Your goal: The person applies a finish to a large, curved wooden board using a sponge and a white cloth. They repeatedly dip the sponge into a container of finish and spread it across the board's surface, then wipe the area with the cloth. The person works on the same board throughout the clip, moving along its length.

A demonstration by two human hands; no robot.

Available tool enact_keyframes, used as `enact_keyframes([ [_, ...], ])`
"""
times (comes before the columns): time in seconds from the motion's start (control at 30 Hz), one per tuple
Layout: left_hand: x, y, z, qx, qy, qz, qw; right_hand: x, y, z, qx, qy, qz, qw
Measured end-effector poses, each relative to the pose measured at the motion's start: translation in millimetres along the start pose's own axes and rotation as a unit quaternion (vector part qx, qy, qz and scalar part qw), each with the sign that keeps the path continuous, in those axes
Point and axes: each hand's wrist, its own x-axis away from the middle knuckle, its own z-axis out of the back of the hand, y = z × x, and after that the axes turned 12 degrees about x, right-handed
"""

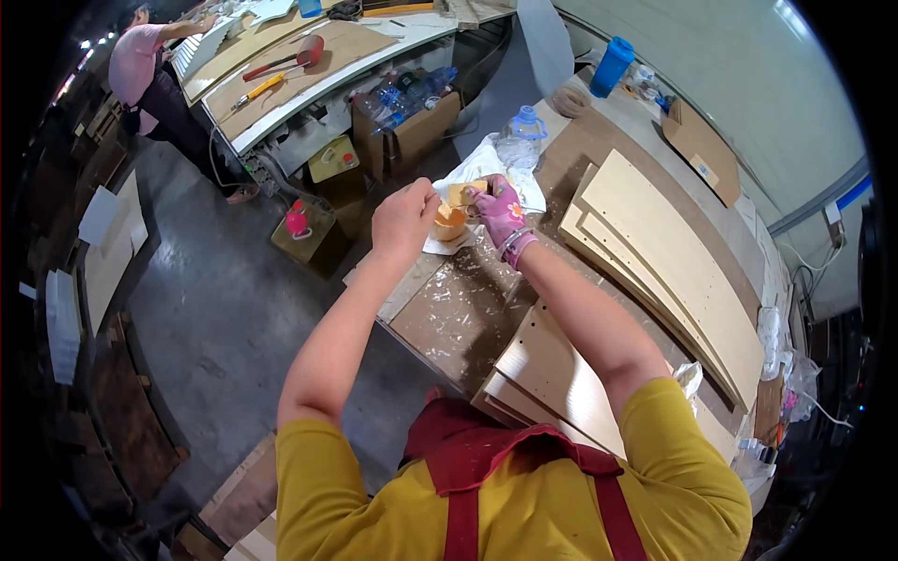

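My left hand (405, 217), bare, is closed with its fingertips at the left side of a small round tub (451, 230) with an orange inside. What those fingers hold, if anything, I cannot make out. My right hand (502, 213) wears a pink flowered glove and pinches a small tan, flat piece (465, 193) above the tub's far side. Beneath and behind the tub lies a crumpled white cloth (479, 165). A large clear bottle with a blue cap and handle (520, 140) stands just past my right hand.
Stacked pale wooden panels (659, 262) lie on the workbench (440, 309) to the right. Farther back stand a blue bottle (612, 67) and an open cardboard box (700, 150). Another table holds a red mallet (307, 52). Metal cans (311, 241) stand on the floor; a person (150, 79) works far left.
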Motion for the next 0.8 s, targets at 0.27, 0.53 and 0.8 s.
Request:
enact_keyframes([
  [0.27, -2.1, 1.3, -1.4, -0.012, -0.027, -0.009, 1.0, 0.2, 11.0, 2.4, 0.062, -0.01, 0.029, 0.998],
  [0.53, -1.1, 2.7, 9.5, -0.015, -0.024, 0.022, 0.999, 1.0, 10.9, 27.8, -0.294, -0.173, -0.137, 0.93],
  [0.8, -2.0, 3.3, 4.3, -0.008, -0.016, 0.002, 1.0, 13.7, -3.0, 11.9, -0.055, -0.095, -0.036, 0.993],
])
